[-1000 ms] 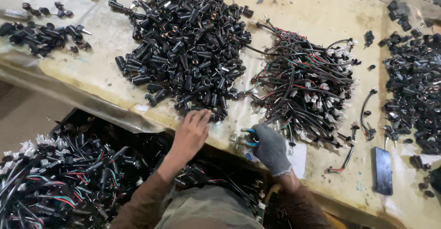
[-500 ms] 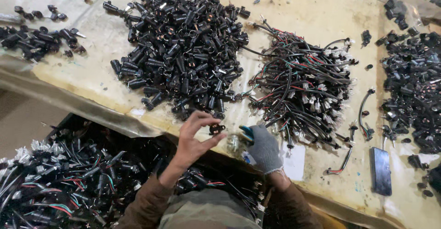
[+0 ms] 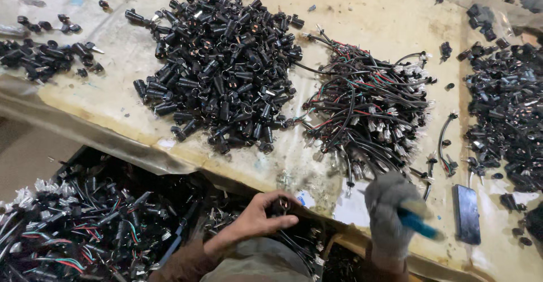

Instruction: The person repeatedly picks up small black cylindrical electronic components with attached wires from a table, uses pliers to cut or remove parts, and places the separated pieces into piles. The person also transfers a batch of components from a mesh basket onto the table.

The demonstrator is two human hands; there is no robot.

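Observation:
My bare left hand (image 3: 260,218) is low at the table's near edge, its fingers closed around a small black cylindrical connector (image 3: 280,205). My right hand (image 3: 390,208), in a grey glove, grips a blue-handled tool (image 3: 421,225) over the table edge. A large heap of black connectors (image 3: 218,67) lies on the worn yellow table (image 3: 113,95). To its right sits a tangle of black, red and green wired leads (image 3: 370,109).
A bin of finished wired connectors (image 3: 85,231) stands below the table at lower left. More black parts lie at the right (image 3: 509,106) and at the far left (image 3: 45,53). A dark flat phone (image 3: 466,213) rests near the right edge.
My left hand picked a connector from the heap and drew it back to the near edge. My right hand shifted right and rose, blue tool still in it.

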